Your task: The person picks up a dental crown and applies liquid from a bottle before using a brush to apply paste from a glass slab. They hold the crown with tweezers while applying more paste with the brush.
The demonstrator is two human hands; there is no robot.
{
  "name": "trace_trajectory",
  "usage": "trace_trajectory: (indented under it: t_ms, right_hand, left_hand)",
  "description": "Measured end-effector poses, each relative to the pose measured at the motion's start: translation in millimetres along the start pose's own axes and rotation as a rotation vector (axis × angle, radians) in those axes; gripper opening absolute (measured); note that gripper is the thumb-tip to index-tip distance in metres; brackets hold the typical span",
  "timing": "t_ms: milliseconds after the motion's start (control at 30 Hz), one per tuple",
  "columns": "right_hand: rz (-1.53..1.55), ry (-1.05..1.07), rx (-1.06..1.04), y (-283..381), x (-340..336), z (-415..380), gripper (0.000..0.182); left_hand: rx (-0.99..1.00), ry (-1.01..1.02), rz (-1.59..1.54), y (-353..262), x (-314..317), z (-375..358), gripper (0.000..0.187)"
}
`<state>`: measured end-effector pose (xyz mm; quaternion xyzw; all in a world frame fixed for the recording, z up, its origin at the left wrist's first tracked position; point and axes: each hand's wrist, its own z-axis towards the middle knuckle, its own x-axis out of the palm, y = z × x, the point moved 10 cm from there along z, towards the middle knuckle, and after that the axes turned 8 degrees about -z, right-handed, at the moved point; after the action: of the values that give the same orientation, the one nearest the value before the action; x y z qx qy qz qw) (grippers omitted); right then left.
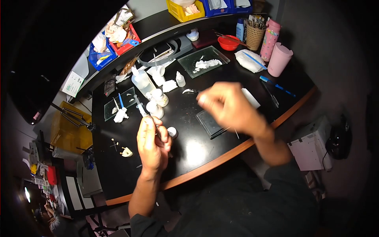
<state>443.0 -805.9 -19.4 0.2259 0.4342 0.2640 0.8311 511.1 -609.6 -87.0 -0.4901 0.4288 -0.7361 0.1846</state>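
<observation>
My left hand is raised over the front of the black table, thumb and fingers pinched together. A small, dark, thin piece shows at its fingertips, too little to name. My right hand, blurred by motion, hovers above a dark rectangular pad with its fingers curled together; whatever it may hold is hidden. By its fingertips is a curved-tipped tool. Below the left hand lie a dental cast piece and some tooth-coloured bits. A syringe and white jars stand just beyond that hand.
Behind are a clear bottle, a dropper bottle and a glass slab with crumpled white material. Further right sit a red bowl, a pink tumbler and a blue toothbrush. The table's wooden edge is in front.
</observation>
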Motion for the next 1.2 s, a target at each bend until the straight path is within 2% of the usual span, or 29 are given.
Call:
trace_trajectory:
  t_ms: [33,133,300,433,567,667,900,1200]
  right_hand:
    - [-0.045,-0.099,0.056,-23.1,-20.4,13.6,0.014]
    - [-0.23,-0.19,0.233,-137.4,-61.8,49.4,0.013]
    - [-0.525,-0.265,0.335,-278.2,-108.3,103.5,0.01]
    - [-0.719,-0.164,0.231,-293.2,-101.5,148.0,0.013]
    - [-0.872,0.027,0.43,-319.7,-88.8,179.9,0.016]
    - [-0.892,0.069,0.565,-324.0,-85.1,187.0,0.021]
    - [-0.855,0.029,0.659,-313.3,-85.2,182.1,0.029]
    - [-0.765,-0.006,0.759,-331.3,-82.6,180.1,0.031]
  left_hand:
    - [-0.058,0.013,0.016,0.5,-1.3,3.6,0.027]
    - [-0.16,0.023,0.013,4.6,-9.2,15.2,0.026]
    - [-0.181,0.028,0.01,12.5,-23.6,21.8,0.024]
    - [-0.218,0.016,-0.002,17.6,-25.8,20.1,0.026]
    - [-0.215,-0.015,-0.044,19.1,-37.7,19.3,0.025]
    - [-0.2,-0.013,0.004,18.7,-44.5,19.7,0.025]
    - [-0.177,-0.005,0.025,7.2,-39.4,16.4,0.027]
    - [-0.175,0.011,0.019,6.0,-38.1,15.5,0.026]
